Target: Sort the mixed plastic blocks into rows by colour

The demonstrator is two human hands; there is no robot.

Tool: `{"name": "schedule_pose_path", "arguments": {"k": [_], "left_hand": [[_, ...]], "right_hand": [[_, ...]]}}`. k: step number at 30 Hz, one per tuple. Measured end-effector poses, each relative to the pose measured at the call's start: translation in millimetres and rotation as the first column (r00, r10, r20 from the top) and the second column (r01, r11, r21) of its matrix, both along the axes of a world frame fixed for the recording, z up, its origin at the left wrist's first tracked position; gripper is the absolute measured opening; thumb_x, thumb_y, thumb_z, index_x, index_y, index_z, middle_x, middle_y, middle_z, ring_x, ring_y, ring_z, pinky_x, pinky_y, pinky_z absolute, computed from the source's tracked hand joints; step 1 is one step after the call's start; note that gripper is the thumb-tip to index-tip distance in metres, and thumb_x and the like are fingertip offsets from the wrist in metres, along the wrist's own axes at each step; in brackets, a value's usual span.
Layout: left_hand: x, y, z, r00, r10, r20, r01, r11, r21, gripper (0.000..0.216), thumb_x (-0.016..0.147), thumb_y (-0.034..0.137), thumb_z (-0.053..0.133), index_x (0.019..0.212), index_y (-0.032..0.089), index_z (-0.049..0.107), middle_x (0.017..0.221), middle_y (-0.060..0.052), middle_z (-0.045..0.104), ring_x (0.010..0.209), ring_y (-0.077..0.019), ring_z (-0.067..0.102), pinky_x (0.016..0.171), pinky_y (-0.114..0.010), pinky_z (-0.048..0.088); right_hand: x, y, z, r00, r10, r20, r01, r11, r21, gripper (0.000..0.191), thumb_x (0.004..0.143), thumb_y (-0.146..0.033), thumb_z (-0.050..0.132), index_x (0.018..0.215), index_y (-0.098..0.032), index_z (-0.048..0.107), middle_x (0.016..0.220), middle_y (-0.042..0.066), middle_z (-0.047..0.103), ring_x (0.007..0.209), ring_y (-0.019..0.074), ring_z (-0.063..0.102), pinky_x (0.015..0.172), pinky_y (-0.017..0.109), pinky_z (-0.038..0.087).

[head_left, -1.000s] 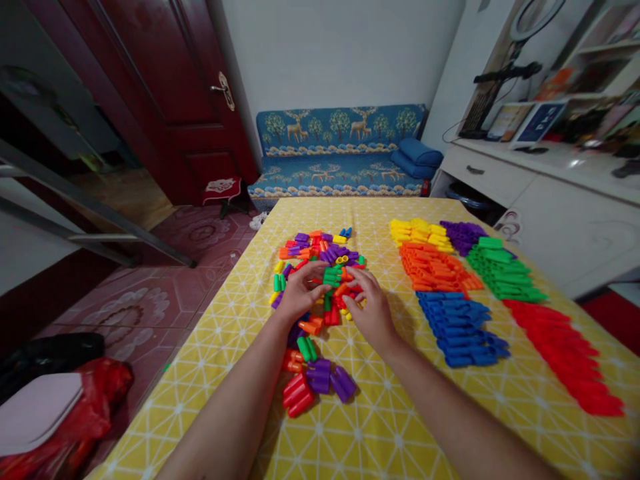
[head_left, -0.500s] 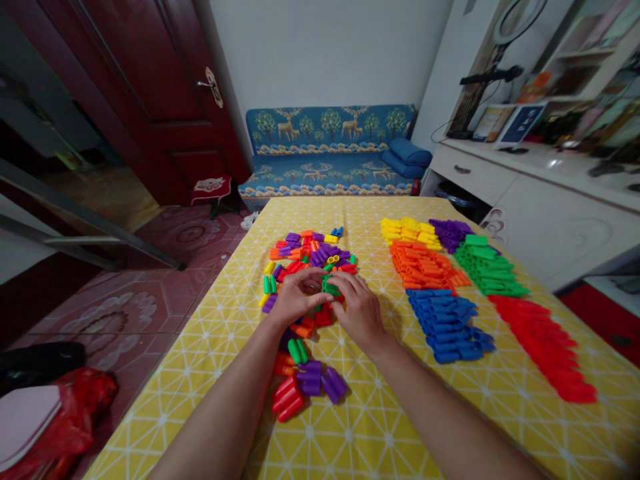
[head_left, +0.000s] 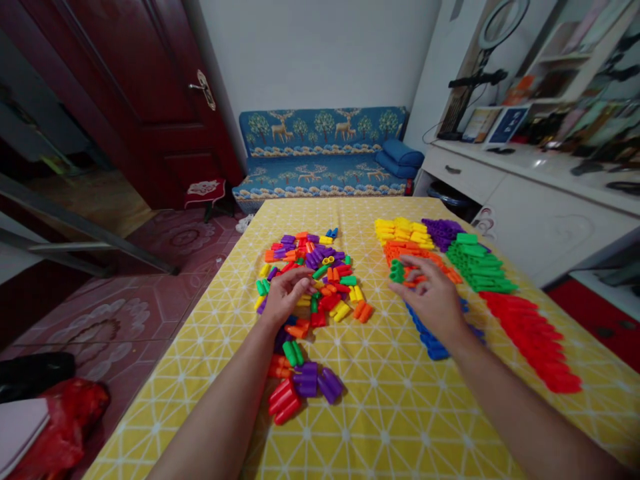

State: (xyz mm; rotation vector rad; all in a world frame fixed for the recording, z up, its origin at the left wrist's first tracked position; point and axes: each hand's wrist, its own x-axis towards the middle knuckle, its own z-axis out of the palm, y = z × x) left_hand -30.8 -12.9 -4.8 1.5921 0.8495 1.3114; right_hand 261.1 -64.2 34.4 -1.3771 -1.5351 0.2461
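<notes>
My right hand (head_left: pixel 433 293) pinches a green plastic toy block (head_left: pixel 397 271) made of joined tubes, held above the sorted orange blocks (head_left: pixel 415 252) and blue blocks (head_left: pixel 430 337). My left hand (head_left: pixel 286 293) is at the mixed pile of toy blocks (head_left: pixel 327 290), fingers curved and thumb apart, with nothing plainly held. A green piece lies close to its fingertips; whether they touch it I cannot tell. The pile mixes red, orange, yellow, green, purple and blue pieces. Nearer me lie purple blocks (head_left: pixel 306 380) and a red block (head_left: pixel 284 401).
Sorted heaps lie at right: yellow blocks (head_left: pixel 404 231), purple blocks (head_left: pixel 441 233), green blocks (head_left: pixel 480 267) and red blocks (head_left: pixel 530 340). A yellow patterned cloth (head_left: pixel 350 437) covers the table. Behind it stands a blue sofa (head_left: pixel 320 177); a white cabinet (head_left: pixel 555 213) is at right.
My hands were together over the mixed pile around a green block. My right hand has carried it right, to the sorted heaps, while my left stays by the pile. The view has shifted slightly.
</notes>
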Motion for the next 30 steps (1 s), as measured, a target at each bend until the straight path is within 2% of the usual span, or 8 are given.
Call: {"name": "schedule_pose_path", "arguments": {"k": [3, 7, 9, 12, 16, 21, 26, 30], "left_hand": [[1, 1, -0.5, 1.0, 0.006, -0.02, -0.006, 1.0, 0.003, 0.035, 0.085, 0.044, 0.064, 0.101, 0.014, 0.069, 0.078, -0.006, 0.071, 0.065, -0.0176, 0.07, 0.063, -0.029, 0.058], [3, 0, -0.1, 1.0, 0.009, -0.03, -0.01, 1.0, -0.007, 0.036, 0.085, 0.045, 0.064, 0.099, 0.013, 0.07, 0.077, -0.006, 0.072, 0.064, -0.0177, 0.069, 0.062, -0.029, 0.058], [3, 0, -0.3, 0.999, 0.015, -0.032, -0.016, 1.0, -0.01, 0.036, 0.085, 0.045, 0.063, 0.099, 0.013, 0.07, 0.078, -0.007, 0.072, 0.064, -0.0179, 0.069, 0.063, -0.029, 0.058], [2, 1, -2.1, 0.999, 0.011, -0.037, -0.012, 1.0, -0.008, 0.036, 0.086, 0.046, 0.062, 0.099, 0.013, 0.07, 0.078, -0.007, 0.072, 0.065, -0.0181, 0.069, 0.063, -0.029, 0.057], [-1, 3, -5.9, 0.998, 0.012, -0.055, -0.012, 1.0, -0.013, 0.037, 0.087, 0.046, 0.06, 0.101, 0.014, 0.07, 0.08, -0.008, 0.073, 0.067, -0.0189, 0.069, 0.064, -0.031, 0.058], [-3, 4, -7.2, 0.997, 0.023, -0.069, -0.024, 0.999, -0.025, 0.039, 0.087, 0.048, 0.06, 0.101, 0.014, 0.071, 0.081, -0.008, 0.074, 0.067, -0.0194, 0.07, 0.064, -0.03, 0.057], [-2, 3, -6.4, 0.998, 0.021, -0.065, -0.024, 0.999, -0.038, 0.04, 0.087, 0.049, 0.06, 0.099, 0.014, 0.072, 0.08, -0.008, 0.073, 0.067, -0.0192, 0.069, 0.064, -0.03, 0.056], [-2, 3, -5.1, 0.997, 0.026, -0.076, -0.028, 0.999, -0.023, 0.039, 0.087, 0.049, 0.059, 0.099, 0.014, 0.072, 0.079, -0.007, 0.073, 0.066, -0.019, 0.069, 0.064, -0.03, 0.056]], "right_hand": [[87, 4, 8.9, 0.961, -0.268, 0.061, 0.27, 0.962, -0.027, 0.054, 0.068, -0.039, 0.077, 0.117, -0.022, 0.065, 0.108, 0.009, 0.067, 0.075, 0.0169, 0.06, 0.061, 0.029, 0.047], [202, 8, 10.4, 0.814, -0.551, 0.183, 0.58, 0.787, -0.211, 0.052, 0.063, -0.035, 0.08, 0.111, -0.021, 0.066, 0.084, 0.009, 0.068, 0.069, 0.0215, 0.06, 0.065, 0.036, 0.044], [247, 8, 6.3, 0.736, -0.604, 0.307, 0.676, 0.679, -0.285, 0.044, 0.066, -0.037, 0.077, 0.106, -0.025, 0.067, 0.077, 0.01, 0.066, 0.071, 0.0276, 0.06, 0.065, 0.041, 0.041], [289, 10, -3.9, 0.725, -0.511, 0.462, 0.681, 0.632, -0.37, 0.03, 0.067, -0.033, 0.075, 0.095, -0.031, 0.067, 0.079, 0.013, 0.066, 0.076, 0.0323, 0.059, 0.067, 0.044, 0.04], [308, 23, -17.4, 0.745, -0.373, 0.552, 0.647, 0.604, -0.466, 0.04, 0.062, -0.022, 0.078, 0.101, -0.024, 0.069, 0.086, 0.013, 0.068, 0.08, 0.0276, 0.062, 0.068, 0.038, 0.042], [312, 39, -32.6, 0.757, -0.251, 0.604, 0.577, 0.69, -0.436, 0.05, 0.064, -0.018, 0.076, 0.114, -0.019, 0.068, 0.106, 0.012, 0.069, 0.092, 0.0236, 0.063, 0.075, 0.032, 0.044], [312, 39, -38.9, 0.815, -0.282, 0.506, 0.534, 0.705, -0.467, 0.048, 0.06, -0.017, 0.08, 0.107, -0.019, 0.07, 0.099, 0.009, 0.071, 0.089, 0.0239, 0.065, 0.077, 0.032, 0.045], [300, 42, -23.0, 0.799, -0.408, 0.441, 0.586, 0.69, -0.425, 0.039, 0.059, -0.016, 0.083, 0.096, -0.019, 0.072, 0.093, 0.01, 0.071, 0.08, 0.0221, 0.063, 0.073, 0.035, 0.043]]}}
